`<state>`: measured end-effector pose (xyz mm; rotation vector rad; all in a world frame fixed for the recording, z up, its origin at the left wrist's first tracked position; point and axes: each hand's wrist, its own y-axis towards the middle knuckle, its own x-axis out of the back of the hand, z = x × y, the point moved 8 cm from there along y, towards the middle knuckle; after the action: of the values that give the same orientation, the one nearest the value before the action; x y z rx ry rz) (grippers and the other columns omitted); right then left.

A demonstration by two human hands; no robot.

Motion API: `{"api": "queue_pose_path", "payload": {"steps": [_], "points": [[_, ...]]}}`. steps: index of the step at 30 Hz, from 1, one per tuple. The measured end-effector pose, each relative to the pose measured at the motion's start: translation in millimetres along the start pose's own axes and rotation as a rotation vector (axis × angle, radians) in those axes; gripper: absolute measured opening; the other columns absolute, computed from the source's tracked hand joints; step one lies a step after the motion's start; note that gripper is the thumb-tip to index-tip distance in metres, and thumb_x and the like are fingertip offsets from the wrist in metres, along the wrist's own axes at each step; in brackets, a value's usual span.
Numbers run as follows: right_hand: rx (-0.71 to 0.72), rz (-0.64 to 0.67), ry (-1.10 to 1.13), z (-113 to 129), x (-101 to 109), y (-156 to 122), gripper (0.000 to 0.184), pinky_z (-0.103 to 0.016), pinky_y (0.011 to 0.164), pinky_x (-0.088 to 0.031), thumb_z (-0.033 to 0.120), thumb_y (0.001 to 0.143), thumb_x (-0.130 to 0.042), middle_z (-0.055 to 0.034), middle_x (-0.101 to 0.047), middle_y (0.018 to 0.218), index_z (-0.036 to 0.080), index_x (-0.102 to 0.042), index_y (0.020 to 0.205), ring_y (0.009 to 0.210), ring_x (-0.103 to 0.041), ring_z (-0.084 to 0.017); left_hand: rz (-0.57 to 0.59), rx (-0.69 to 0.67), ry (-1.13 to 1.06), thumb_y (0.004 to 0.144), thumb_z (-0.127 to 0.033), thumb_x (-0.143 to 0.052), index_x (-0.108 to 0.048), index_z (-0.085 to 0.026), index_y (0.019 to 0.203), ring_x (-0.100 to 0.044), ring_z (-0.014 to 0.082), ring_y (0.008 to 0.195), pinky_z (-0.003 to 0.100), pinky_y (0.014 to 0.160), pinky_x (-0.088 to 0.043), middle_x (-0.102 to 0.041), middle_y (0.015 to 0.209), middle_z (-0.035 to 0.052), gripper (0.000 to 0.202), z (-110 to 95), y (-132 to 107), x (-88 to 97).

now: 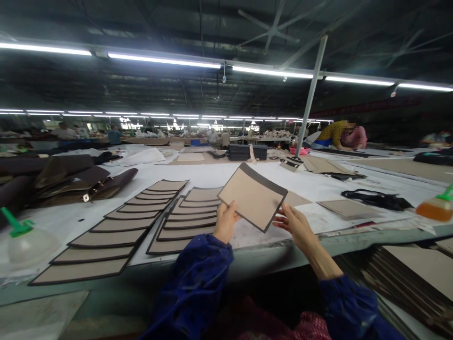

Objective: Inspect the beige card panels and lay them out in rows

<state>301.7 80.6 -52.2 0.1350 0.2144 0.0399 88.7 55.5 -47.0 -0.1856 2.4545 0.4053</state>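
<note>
I hold a tan rectangular panel with a dark border [252, 196] tilted above the white table [226, 177]. My left hand [225, 220] pinches its lower left edge, thumb on top. My right hand [294, 222] grips its lower right edge, fingers partly behind it. Below and to the left lie two overlapping rows of the same panels: a long row [116, 226] and a shorter row [191, 215]. Both my arms wear blue sleeves.
Dark brown bags [81, 182] lie at the left. A clear bottle with a green nozzle [24, 241] stands near left, an orange one [437, 208] at right. Black straps [375, 198], loose panels [348, 208], a metal pole [311, 99], and a stack of boards [417, 278] sit right. A person [341, 134] leans over a far table.
</note>
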Motion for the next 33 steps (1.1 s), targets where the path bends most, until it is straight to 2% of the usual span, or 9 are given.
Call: {"api": "queue_pose_path", "payload": {"steps": [2,4,8,12,17,21,28,33], "points": [[-0.049,0.14,-0.09,-7,-19,-9,0.039,-0.029,0.055,-0.055,0.05,0.068,-0.074,-0.0065,-0.068,0.079,0.019,-0.066,0.089,0.063,-0.063,-0.018,0.025,-0.012,-0.015,0.074,-0.031,-0.071,-0.057,-0.016,0.097,-0.067,0.022,0.093,0.043,0.091,-0.05,-0.07,0.098,0.0078,0.031,-2,-1,-2.9],[-0.037,0.183,-0.118,-10,-29,-14,0.036,-0.024,0.049,-0.051,0.044,0.062,-0.08,-0.0049,-0.068,0.074,0.017,-0.068,0.082,0.061,-0.06,-0.016,0.061,-0.006,-0.027,0.073,-0.032,-0.072,-0.057,-0.015,0.097,-0.067,0.0222,0.095,0.044,0.093,-0.049,-0.07,0.1,0.0085,0.033,-3,-3,-7.7],[-0.034,0.169,-0.016,-17,-27,-13,0.037,-0.019,0.045,-0.043,0.041,0.057,-0.083,-0.0043,-0.069,0.075,0.015,-0.069,0.079,0.061,-0.058,-0.013,0.164,0.048,-0.021,0.077,-0.044,-0.069,-0.059,-0.014,0.101,-0.065,0.0252,0.1,0.045,0.094,-0.048,-0.068,0.106,0.0129,0.04,-2,-6,-20.7],[-0.035,0.206,0.039,-20,-21,-12,0.037,-0.021,0.049,-0.044,0.04,0.057,-0.084,-0.0042,-0.071,0.079,0.017,-0.069,0.082,0.064,-0.061,-0.014,0.113,0.071,-0.02,0.08,-0.059,-0.057,-0.06,-0.014,0.109,-0.063,0.0287,0.105,0.045,0.089,-0.051,-0.065,0.116,0.0163,0.054,-5,-4,-17.6],[-0.016,0.242,0.054,-20,-18,-15,0.035,-0.024,0.06,-0.048,0.04,0.057,-0.084,-0.0032,-0.071,0.08,0.018,-0.068,0.08,0.071,-0.063,-0.016,0.039,0.067,-0.044,0.084,-0.047,-0.058,-0.06,-0.013,0.106,-0.067,0.0253,0.095,0.042,0.082,-0.055,-0.068,0.11,0.0145,0.04,-9,-3,-9.6],[-0.016,0.246,0.091,-23,-13,-15,0.034,-0.022,0.06,-0.048,0.039,0.057,-0.085,-0.0012,-0.07,0.076,0.019,-0.066,0.077,0.068,-0.061,-0.014,0.048,0.086,-0.056,0.083,-0.039,-0.062,-0.06,-0.014,0.097,-0.069,0.0229,0.087,0.041,0.081,-0.055,-0.071,0.098,0.0108,0.029,-8,-5,-9.7],[-0.01,0.288,0.103,-23,-12,-16,0.034,-0.023,0.063,-0.05,0.038,0.06,-0.084,-0.0025,-0.07,0.081,0.02,-0.067,0.083,0.072,-0.063,-0.016,0.063,0.079,-0.073,0.08,-0.035,-0.066,-0.062,-0.014,0.094,-0.069,0.0206,0.086,0.039,0.085,-0.054,-0.072,0.095,0.0088,0.026,-6,-4,-9.0],[0.002,0.328,0.135,-20,-14,-19,0.034,-0.024,0.067,-0.051,0.037,0.06,-0.084,-0.0022,-0.071,0.083,0.02,-0.068,0.085,0.073,-0.064,-0.015,0.051,0.146,-0.066,0.079,-0.025,-0.067,-0.064,-0.012,0.087,-0.069,0.0195,0.08,0.039,0.084,-0.054,-0.073,0.086,0.008,0.015,0,-3,-6.7]]}}
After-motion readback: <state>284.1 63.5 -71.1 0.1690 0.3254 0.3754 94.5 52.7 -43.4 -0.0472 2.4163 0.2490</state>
